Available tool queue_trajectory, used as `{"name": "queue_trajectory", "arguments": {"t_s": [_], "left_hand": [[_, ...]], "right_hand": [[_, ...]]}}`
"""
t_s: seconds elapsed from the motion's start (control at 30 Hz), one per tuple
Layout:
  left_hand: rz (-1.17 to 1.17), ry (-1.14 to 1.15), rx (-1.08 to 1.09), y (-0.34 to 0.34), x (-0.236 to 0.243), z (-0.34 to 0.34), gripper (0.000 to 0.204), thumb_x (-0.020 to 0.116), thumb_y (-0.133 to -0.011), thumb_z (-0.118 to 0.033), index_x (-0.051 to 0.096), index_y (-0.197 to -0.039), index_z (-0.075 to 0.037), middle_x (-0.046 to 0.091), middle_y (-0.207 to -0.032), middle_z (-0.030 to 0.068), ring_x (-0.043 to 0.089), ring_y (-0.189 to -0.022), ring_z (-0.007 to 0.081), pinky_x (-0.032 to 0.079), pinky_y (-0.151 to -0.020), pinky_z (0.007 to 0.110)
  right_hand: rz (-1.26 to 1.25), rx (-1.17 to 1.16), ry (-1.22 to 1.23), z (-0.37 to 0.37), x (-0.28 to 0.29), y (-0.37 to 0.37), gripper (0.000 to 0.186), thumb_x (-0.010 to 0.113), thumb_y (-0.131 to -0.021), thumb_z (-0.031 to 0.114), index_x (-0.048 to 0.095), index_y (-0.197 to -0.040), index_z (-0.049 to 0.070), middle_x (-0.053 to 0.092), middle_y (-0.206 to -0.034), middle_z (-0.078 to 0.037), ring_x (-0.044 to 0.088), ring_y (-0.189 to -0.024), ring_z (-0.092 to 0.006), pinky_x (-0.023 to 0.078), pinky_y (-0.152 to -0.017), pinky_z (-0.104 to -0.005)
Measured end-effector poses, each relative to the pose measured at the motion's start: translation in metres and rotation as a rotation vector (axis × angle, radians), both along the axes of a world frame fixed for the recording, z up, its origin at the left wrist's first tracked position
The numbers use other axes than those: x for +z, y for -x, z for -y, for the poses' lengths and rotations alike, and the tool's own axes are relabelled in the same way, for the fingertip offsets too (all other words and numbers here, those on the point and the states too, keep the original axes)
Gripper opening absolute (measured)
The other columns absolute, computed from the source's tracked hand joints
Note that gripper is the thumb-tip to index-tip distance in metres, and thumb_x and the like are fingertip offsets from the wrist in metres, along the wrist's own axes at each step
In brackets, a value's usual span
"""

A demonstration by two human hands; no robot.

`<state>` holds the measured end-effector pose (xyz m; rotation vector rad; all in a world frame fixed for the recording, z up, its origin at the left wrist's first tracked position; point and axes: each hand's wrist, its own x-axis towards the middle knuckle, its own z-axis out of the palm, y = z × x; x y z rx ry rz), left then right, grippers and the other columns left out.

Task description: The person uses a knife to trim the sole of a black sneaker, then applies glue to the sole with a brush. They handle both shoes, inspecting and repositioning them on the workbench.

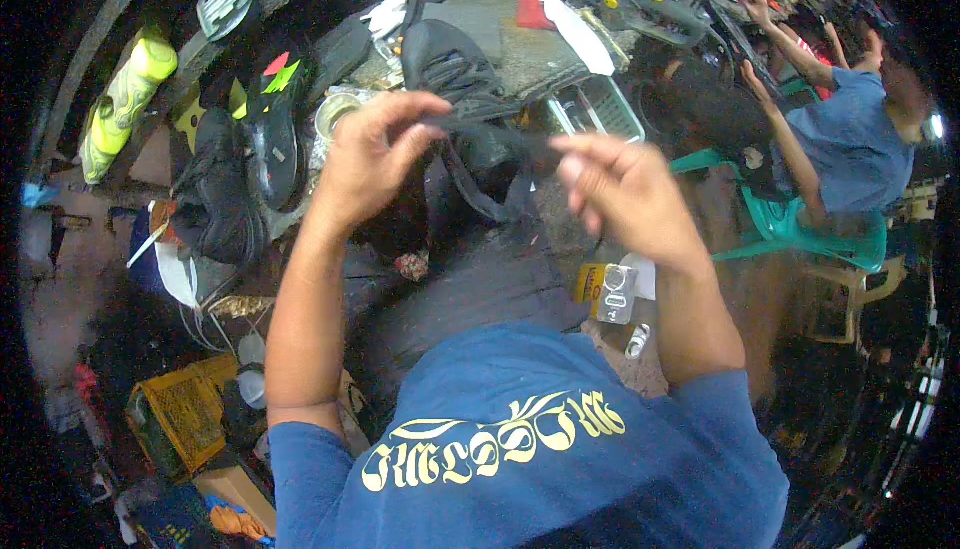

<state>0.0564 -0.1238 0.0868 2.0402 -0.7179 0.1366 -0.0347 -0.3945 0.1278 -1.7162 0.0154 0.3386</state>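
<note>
My left hand (385,154) is raised in front of me, thumb and forefinger curled toward each other. Opposite it, my right hand (620,189) pinches with thumb and forefinger. A thin dark strip (500,133), blurred, seems to run between the fingertips of both hands; its kind cannot be made out. Just below it is a black piece with a looped opening (490,189), perhaps part of a shoe. A black shoe (445,59) lies beyond my hands on the grey work surface.
To the left are a black shoe (215,189), a black sole (277,154) and a yellow-green sneaker (130,99). A grey plastic basket (600,109) stands behind my right hand, a yellow package (595,291) near that forearm. At right, a person (850,139) is by a green chair (800,234).
</note>
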Motion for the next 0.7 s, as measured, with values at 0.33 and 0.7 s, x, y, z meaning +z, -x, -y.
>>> {"name": "queue_trajectory", "arguments": {"t_s": [0.33, 0.7], "left_hand": [[0.087, -0.170, 0.030, -0.008, 0.013, 0.043, 0.022, 0.076, -0.083, -0.015, 0.073, -0.102, -0.003, 0.064, -0.090, 0.0116, 0.061, -0.088, 0.0250, 0.049, -0.080, 0.036], [-0.066, -0.403, 0.111, 0.011, -0.005, 0.060, 0.030, 0.079, -0.084, -0.024, 0.071, -0.100, -0.001, 0.068, -0.086, 0.0115, 0.063, -0.082, 0.0242, 0.050, -0.078, 0.036]], "right_hand": [[0.041, -0.314, -0.558, 0.018, -0.075, -0.030, 0.037, 0.067, -0.096, 0.020, 0.063, -0.127, 0.001, 0.071, -0.101, -0.007, 0.055, -0.070, -0.0061, 0.045, -0.059, -0.0212], [0.038, -0.383, -0.469, -0.001, -0.118, -0.061, 0.027, 0.064, -0.098, 0.018, 0.063, -0.120, 0.002, 0.071, -0.100, -0.007, 0.056, -0.072, -0.0054, 0.047, -0.062, -0.0215]]}}
